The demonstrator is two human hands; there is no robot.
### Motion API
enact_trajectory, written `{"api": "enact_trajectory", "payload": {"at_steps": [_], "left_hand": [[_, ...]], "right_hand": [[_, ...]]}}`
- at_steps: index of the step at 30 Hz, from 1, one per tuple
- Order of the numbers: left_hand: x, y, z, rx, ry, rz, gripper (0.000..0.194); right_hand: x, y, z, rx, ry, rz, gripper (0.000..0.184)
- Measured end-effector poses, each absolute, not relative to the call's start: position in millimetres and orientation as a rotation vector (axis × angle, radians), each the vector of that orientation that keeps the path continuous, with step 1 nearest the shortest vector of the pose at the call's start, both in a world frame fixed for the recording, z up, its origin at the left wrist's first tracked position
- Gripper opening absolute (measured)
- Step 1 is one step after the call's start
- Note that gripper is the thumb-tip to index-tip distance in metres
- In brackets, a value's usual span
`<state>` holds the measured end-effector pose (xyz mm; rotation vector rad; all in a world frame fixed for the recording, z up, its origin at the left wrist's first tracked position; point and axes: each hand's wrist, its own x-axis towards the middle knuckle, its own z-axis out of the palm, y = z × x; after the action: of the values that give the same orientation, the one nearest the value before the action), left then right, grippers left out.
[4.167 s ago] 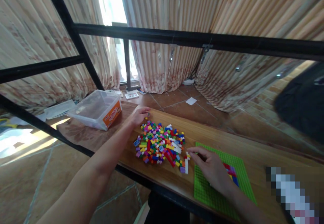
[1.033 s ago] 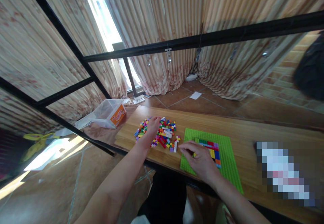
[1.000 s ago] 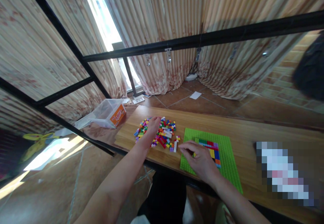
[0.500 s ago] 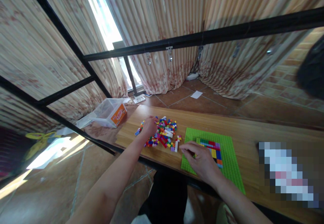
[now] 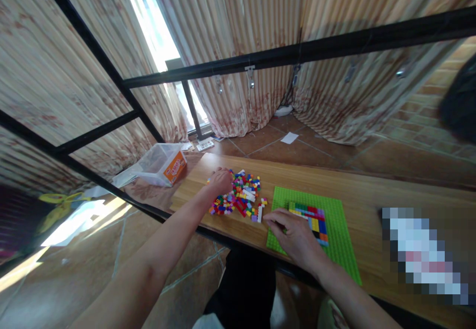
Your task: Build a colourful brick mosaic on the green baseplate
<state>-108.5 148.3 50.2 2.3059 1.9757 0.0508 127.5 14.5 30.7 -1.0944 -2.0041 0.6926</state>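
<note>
A loose pile of small multicoloured toy bricks (image 5: 243, 190) lies on the wooden tabletop. My left hand (image 5: 220, 180) reaches into the pile's left side, back of the hand up, with its fingertips hidden. To the right lies a green baseplate (image 5: 336, 230), bearing a block of bricks (image 5: 314, 218) in rows of red, yellow, blue, black and orange. My right hand (image 5: 292, 230) rests over the baseplate's left part and partly covers that block. Its thumb and index finger are pinched together near the plate's left edge; whatever they may hold is too small to make out.
A clear plastic bin (image 5: 159, 165) with an orange label stands on the floor beyond the table's left end. A blurred-out object (image 5: 424, 254) lies on the table (image 5: 368, 205) at right. A black metal frame (image 5: 223, 71) crosses in front of the curtains.
My left hand has shifted slightly within the brick pile, and its forearm has swung a little to the left. My right hand keeps its pinch in nearly the same place.
</note>
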Motion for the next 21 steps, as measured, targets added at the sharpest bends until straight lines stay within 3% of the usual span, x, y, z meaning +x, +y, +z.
{"api": "enact_trajectory", "payload": {"at_steps": [10,14,21], "left_hand": [[-101,146,54,2.394,1.908,0.018,0.007],[-106,140,63,2.450,1.862,0.068,0.011],[-82,81,74,2.167,1.552,0.535,0.007]], "right_hand": [[129,14,33,-1.104,-2.037,0.685,0.022],[129,16,33,-1.117,-1.997,0.693,0.023],[124,20,34,-1.240,-1.685,0.833,0.022]]}}
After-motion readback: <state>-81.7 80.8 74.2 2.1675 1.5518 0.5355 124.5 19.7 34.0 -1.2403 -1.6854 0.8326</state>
